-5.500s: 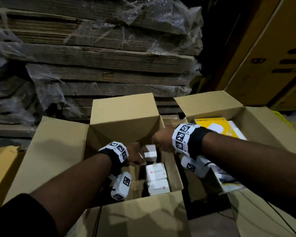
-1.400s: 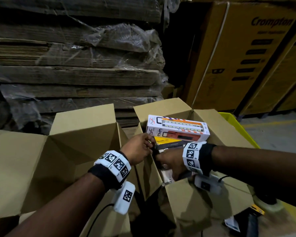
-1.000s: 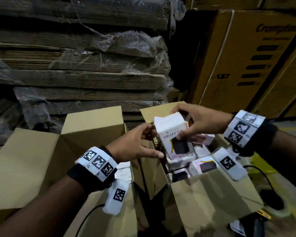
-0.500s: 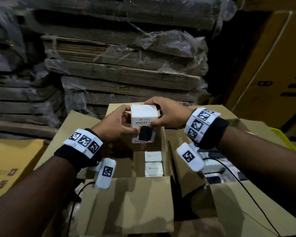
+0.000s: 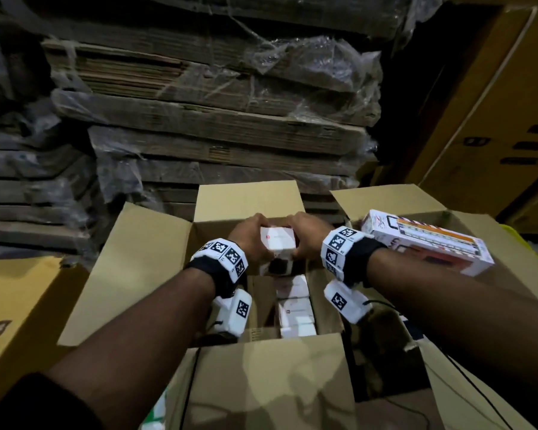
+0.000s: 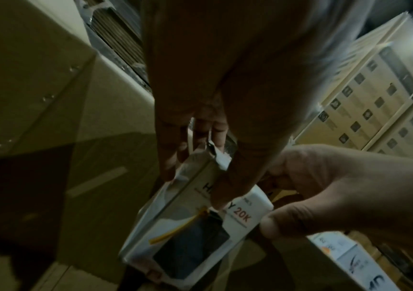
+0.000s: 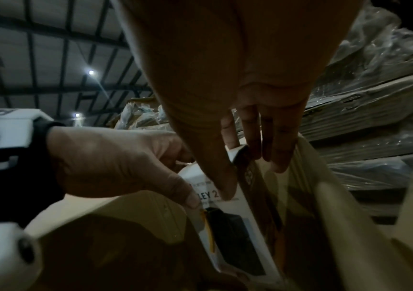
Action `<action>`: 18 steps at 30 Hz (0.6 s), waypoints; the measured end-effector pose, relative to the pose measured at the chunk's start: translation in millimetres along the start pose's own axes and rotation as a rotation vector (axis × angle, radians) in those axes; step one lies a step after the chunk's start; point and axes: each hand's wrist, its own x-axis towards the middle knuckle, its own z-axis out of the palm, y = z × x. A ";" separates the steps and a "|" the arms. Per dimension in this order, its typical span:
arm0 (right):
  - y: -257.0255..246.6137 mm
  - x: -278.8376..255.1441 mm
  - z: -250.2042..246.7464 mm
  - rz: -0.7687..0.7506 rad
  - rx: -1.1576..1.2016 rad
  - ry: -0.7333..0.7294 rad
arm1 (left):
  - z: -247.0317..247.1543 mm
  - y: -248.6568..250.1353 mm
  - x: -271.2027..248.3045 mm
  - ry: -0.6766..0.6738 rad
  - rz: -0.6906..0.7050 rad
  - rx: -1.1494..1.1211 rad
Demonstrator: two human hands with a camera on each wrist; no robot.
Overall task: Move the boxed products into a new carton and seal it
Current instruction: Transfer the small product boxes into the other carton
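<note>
Both hands hold one white product box (image 5: 277,242) upright at the far end of the open brown carton (image 5: 249,203) in the middle. My left hand (image 5: 251,243) grips its left side and my right hand (image 5: 306,243) its right side. The left wrist view shows the box (image 6: 200,226), printed "20K" with a dark product picture, between the left thumb and fingers (image 6: 168,169). The box (image 7: 228,220) is pinched by my right hand (image 7: 250,177) in the right wrist view. Several like white boxes (image 5: 294,308) stand in a row inside the carton.
A second open carton (image 5: 382,197) stands right of the first, with a long white and orange box (image 5: 429,240) lying on top. Wrapped stacks of flat cardboard (image 5: 215,119) rise behind. Tall yellow-brown cartons (image 5: 494,119) stand at the right, another carton (image 5: 10,305) at the left.
The right hand lifted the white box from the right carton and carried it left. The left hand joined it, and both have lowered it into the middle carton's far end.
</note>
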 end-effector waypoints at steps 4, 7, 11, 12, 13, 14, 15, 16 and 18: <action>5.6 -0.7 5.4 -0.059 -0.007 0.002 | 16.8 -6.2 10.1 -0.013 -0.032 -0.032; 7.0 1.7 3.0 -0.050 -0.038 -0.040 | 22.2 -5.0 15.6 0.030 -0.035 -0.042; 10.7 5.4 3.0 -0.006 -0.069 -0.064 | 18.5 -2.6 19.3 0.009 -0.027 0.013; 11.6 5.7 4.5 0.000 -0.072 -0.059 | 17.0 -2.8 18.8 0.015 -0.012 0.039; 11.7 5.8 4.7 -0.005 -0.073 -0.045 | 14.9 -2.1 17.8 0.036 0.004 0.057; 12.2 6.1 5.0 -0.007 -0.077 -0.033 | 13.9 -1.2 16.8 0.058 0.015 0.058; 12.4 6.4 5.1 -0.008 -0.080 -0.025 | 13.8 -0.4 15.1 0.074 0.023 0.044; 12.8 6.4 4.6 -0.005 -0.095 -0.024 | 15.7 0.6 14.2 0.084 0.025 0.028; 13.1 6.9 5.7 -0.002 -0.155 -0.041 | 25.3 -0.9 13.9 0.100 0.022 0.001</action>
